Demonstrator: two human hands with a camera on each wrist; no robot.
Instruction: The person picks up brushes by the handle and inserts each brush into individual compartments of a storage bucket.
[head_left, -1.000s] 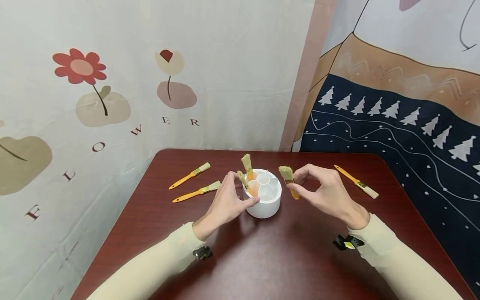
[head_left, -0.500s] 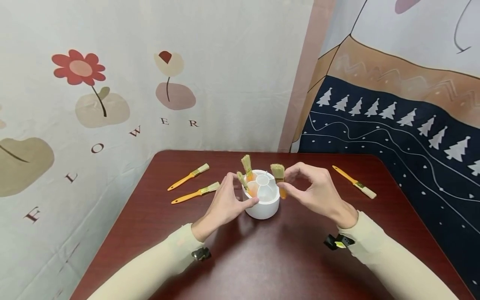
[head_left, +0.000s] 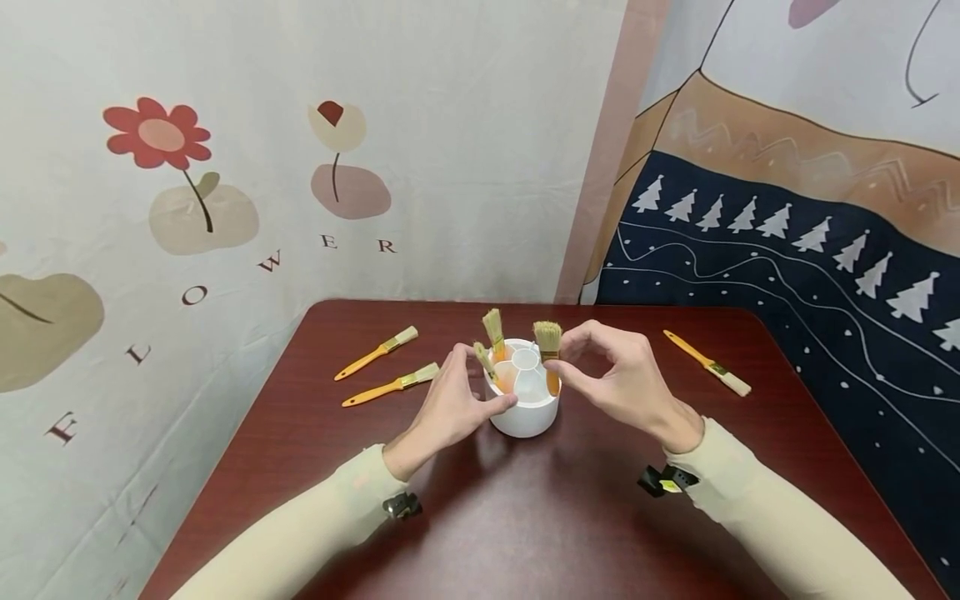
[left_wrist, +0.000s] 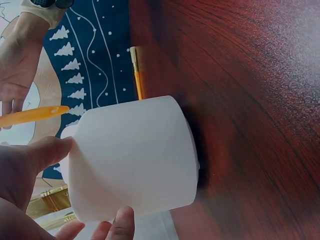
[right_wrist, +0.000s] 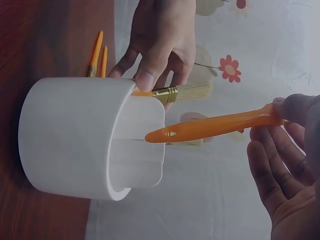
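A white round brush holder [head_left: 523,422] with inner compartments stands on the table. My left hand [head_left: 453,406] grips it at the left side, thumb near the front rim, fingers around the wall. Two paintbrushes stand in its left compartments, bristles up: one at the back [head_left: 493,327] and one nearer the left hand [head_left: 485,360]. Between thumb and fingers, my right hand [head_left: 621,379] pinches another paintbrush [head_left: 548,337], bristles up. In the right wrist view, that brush's orange handle [right_wrist: 210,128] points toward the holder's opening, its tip at or just above the inner divider [right_wrist: 140,155].
Two paintbrushes lie left of the holder, one farther back [head_left: 377,353] and one nearer [head_left: 392,388]. Another paintbrush [head_left: 707,362] lies at the right. The dark red wooden table [head_left: 517,517] meets patterned cloth hangings behind and at the right.
My right hand has moved left with its paintbrush, from beside the holder to over its right side, and the brush has turned more upright. The left hand stays on the holder.
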